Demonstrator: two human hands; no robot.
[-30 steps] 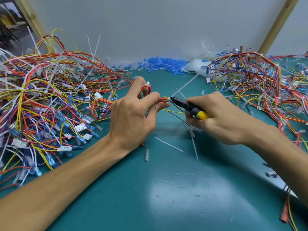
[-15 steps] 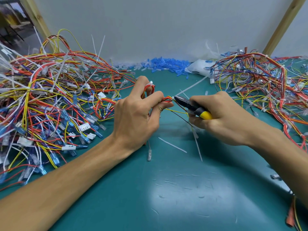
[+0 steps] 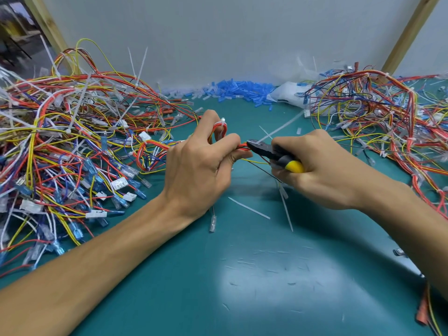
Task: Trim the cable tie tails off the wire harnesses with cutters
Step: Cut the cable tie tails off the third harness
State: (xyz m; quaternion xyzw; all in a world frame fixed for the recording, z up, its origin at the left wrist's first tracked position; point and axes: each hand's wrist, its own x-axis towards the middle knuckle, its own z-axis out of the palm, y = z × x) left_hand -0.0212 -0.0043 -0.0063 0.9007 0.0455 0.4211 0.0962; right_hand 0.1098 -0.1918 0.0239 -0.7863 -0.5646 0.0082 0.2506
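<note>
Head view: my left hand (image 3: 201, 166) pinches a red harness (image 3: 223, 132) just left of the cutters (image 3: 266, 151), which my right hand (image 3: 322, 170) grips, fingers curled round them. The nose sits at the base of a white tail (image 3: 278, 128) rising behind. Set too near, the blades could nick a wire or my fingertip. Bare mat (image 3: 242, 275) lies nearer me than the cutters; wire piles (image 3: 72, 146) crowd both sides.

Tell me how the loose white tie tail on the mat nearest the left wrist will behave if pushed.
The tie tail lies thin and straight, so probably springy-stiff and very light. On the smooth, glossy mat it would likely skid or flick aside, not roll. Lying flat, it may be awkward to pinch up.
</note>
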